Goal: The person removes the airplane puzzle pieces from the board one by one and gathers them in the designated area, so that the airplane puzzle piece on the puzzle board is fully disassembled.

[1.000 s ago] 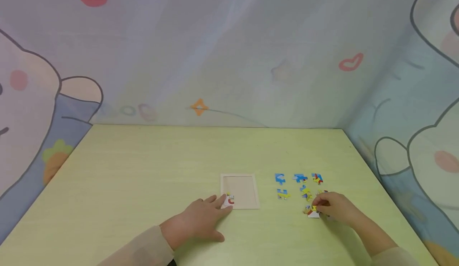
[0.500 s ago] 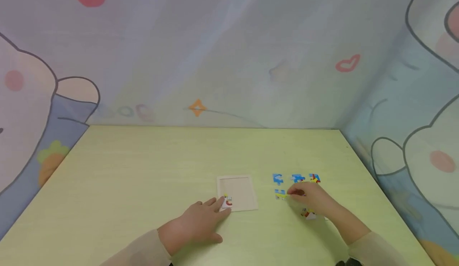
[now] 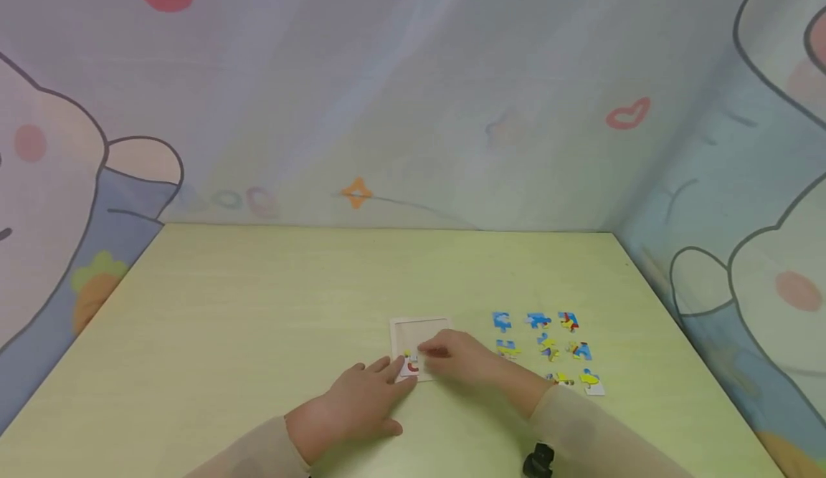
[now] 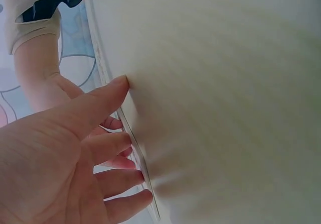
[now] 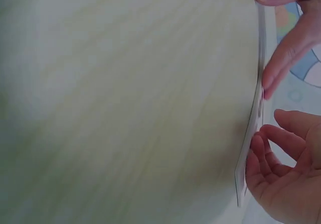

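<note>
A square puzzle tray (image 3: 422,320) with a pale rim lies on the table. In its lower left corner sits a white puzzle piece (image 3: 409,368) with red and yellow print. My left hand (image 3: 355,395) rests at that corner, fingers spread, with one fingertip at the piece's left edge and another at the front rim. My right hand (image 3: 461,356) is over the tray from the right, fingertips bent down close beside the piece. In the right wrist view my right hand (image 5: 286,169) has curled fingers at the tray's edge (image 5: 239,184); I cannot tell whether they pinch anything.
Several blue and yellow puzzle pieces lie in rows right of the tray, among them a blue piece (image 3: 502,321), a yellow and white piece (image 3: 590,382) and a piece (image 3: 561,379) partly behind the right sleeve (image 3: 587,428). A printed cloth (image 3: 413,91) hangs behind the table.
My right hand has left the loose pieces and moved left to the tray, uncovering pieces in the right column. The left hand has stayed at the tray's corner.
</note>
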The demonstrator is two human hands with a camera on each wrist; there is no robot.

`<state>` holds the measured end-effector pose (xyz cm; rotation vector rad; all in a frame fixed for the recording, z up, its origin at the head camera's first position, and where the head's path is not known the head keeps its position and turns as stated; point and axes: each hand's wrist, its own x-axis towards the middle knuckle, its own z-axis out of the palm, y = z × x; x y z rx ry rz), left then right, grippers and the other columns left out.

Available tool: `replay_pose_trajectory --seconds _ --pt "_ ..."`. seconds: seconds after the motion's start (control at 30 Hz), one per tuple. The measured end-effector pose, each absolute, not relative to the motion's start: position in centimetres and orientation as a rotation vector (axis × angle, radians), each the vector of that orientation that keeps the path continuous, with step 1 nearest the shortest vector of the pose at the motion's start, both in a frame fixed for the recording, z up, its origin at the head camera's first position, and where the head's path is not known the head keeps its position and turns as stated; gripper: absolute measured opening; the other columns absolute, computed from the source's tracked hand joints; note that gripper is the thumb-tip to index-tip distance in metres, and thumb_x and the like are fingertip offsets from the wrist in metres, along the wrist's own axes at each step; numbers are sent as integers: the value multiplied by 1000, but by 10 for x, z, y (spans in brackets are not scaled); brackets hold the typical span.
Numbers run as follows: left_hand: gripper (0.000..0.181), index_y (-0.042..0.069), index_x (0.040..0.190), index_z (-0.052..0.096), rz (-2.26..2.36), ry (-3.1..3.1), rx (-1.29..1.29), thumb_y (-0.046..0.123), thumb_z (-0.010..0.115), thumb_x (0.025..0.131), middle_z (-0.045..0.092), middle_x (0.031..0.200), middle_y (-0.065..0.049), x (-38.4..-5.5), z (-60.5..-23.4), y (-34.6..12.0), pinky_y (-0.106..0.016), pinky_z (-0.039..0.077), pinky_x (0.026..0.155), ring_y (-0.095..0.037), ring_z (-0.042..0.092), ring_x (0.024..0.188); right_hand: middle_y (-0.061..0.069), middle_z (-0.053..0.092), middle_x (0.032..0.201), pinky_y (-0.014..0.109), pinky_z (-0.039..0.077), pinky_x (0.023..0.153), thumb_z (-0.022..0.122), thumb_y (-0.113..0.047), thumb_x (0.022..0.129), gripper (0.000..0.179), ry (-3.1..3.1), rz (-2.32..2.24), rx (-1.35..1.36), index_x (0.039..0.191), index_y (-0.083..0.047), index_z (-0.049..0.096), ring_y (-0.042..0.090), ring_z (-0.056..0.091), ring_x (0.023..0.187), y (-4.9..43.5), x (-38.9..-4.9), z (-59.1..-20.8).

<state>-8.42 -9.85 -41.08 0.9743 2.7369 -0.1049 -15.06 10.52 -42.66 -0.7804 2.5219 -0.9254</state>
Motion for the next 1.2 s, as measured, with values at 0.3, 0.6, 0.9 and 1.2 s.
replay_pose_trajectory --seconds 0.3,0.6,0.9,1.2 --pt "65 25 140 45 -34 2743 974 52 61 83 36 146 -14 -81 -411 -102 -49 44 90 -24 38 130 -3 60 90 30 45 75 64 -9 86 14 2547 -927 -783 98 -4 70 13 52 84 89 -150 -430" --pt "61 30 139 45 26 2731 960 48 62 84 34 145 -19 -84 -410 -105 -51 41 92 -29 35 132 -7 59 78 25 44 71 67 -8 84 5 2551 -981 -712 84 -11 62 9 52 73 81 -154 -431" --pt "57 31 140 44 -21 2721 996 47 59 87 35 145 -18 -89 -414 -113 -51 40 94 -31 37 130 -8 62 80 28 45 74 67 -14 86 3 2499 -1043 -633 85 -11 65 10 54 76 83 -160 -436" --pt "56 32 139 45 -36 2718 1006 48 58 87 37 144 -18 -88 -413 -113 -51 39 95 -31 37 130 -4 66 83 28 46 73 68 -14 85 5 2453 -1213 -501 86 -9 68 11 58 79 111 -160 -439"
